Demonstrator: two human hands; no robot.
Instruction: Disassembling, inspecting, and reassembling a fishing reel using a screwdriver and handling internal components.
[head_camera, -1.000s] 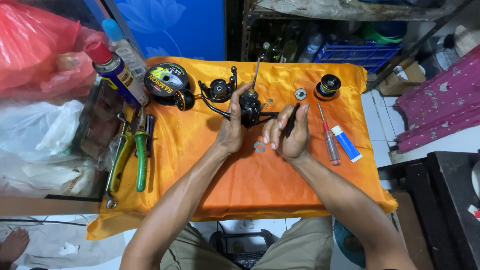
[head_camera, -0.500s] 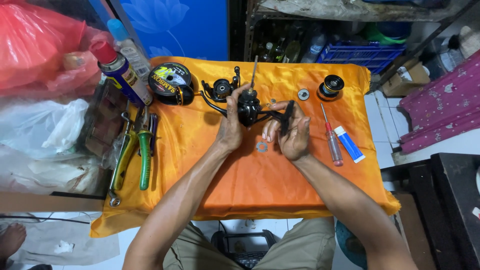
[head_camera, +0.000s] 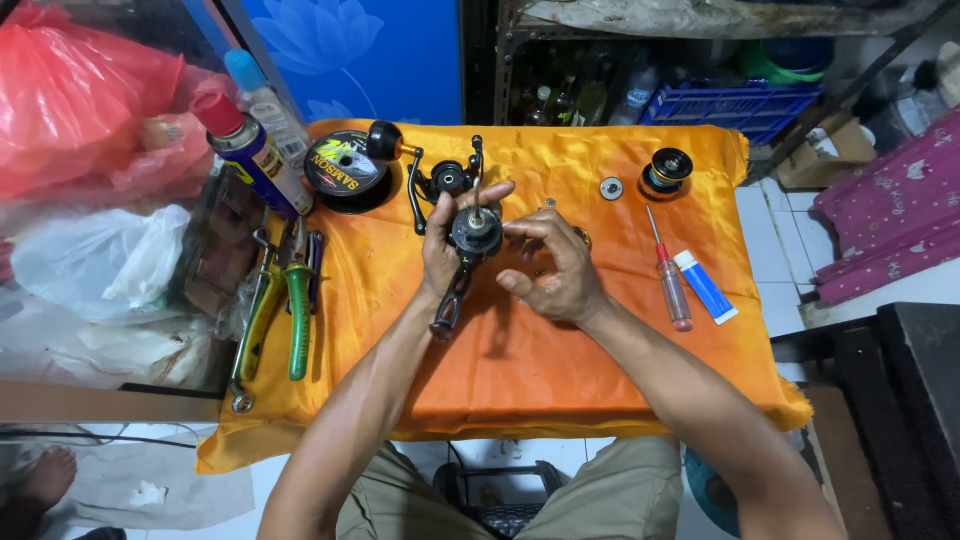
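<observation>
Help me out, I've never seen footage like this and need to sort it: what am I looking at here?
A camera worn on a person's head looks down at their own two bare hands over an orange cloth. The left hand grips a black fishing reel body; the right hand works at its side. On the cloth lie a line spool, a reel handle, a small black spool, a screwdriver, a blue tube and green pliers. Spray cans stand at the left.

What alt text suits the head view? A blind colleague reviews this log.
Two bare hands hold a black fishing reel body above an orange cloth: left hand gripping it, right hand beside. Pliers, screwdriver and spool lie around.
</observation>
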